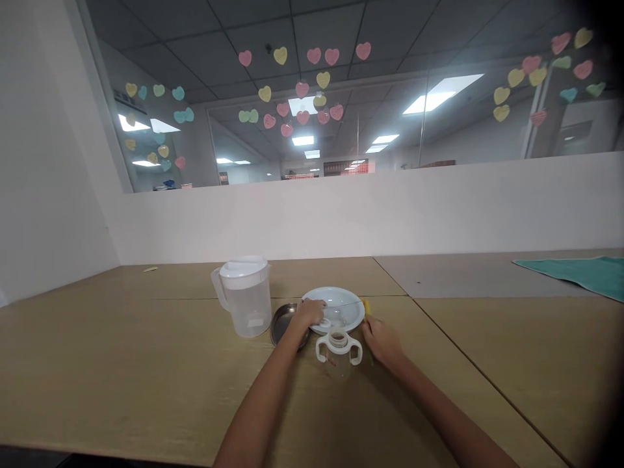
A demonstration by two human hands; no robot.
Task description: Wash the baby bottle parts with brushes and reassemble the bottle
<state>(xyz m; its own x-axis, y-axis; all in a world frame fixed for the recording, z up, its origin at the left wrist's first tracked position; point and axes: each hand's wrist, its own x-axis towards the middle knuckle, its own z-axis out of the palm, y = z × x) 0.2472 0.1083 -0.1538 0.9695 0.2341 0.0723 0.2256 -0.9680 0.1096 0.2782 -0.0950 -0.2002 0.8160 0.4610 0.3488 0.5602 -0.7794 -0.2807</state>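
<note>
A clear baby bottle with a white two-handled collar (338,346) stands open-topped on the wooden table, between my two hands. My left hand (311,313) reaches over the rim of a white plate (341,303) just behind the bottle, its fingers curled on a small white ring-shaped part (324,323) at the plate's near edge. My right hand (381,339) rests on the table right of the bottle, fingers closed near a thin yellow object (367,306) by the plate's right rim; whether it holds that is unclear.
A translucent white lidded pitcher (245,296) stands left of the plate. A round metal dish (284,322) lies between pitcher and plate, partly under my left wrist. A teal cloth (580,273) lies far right. A low white wall backs the table.
</note>
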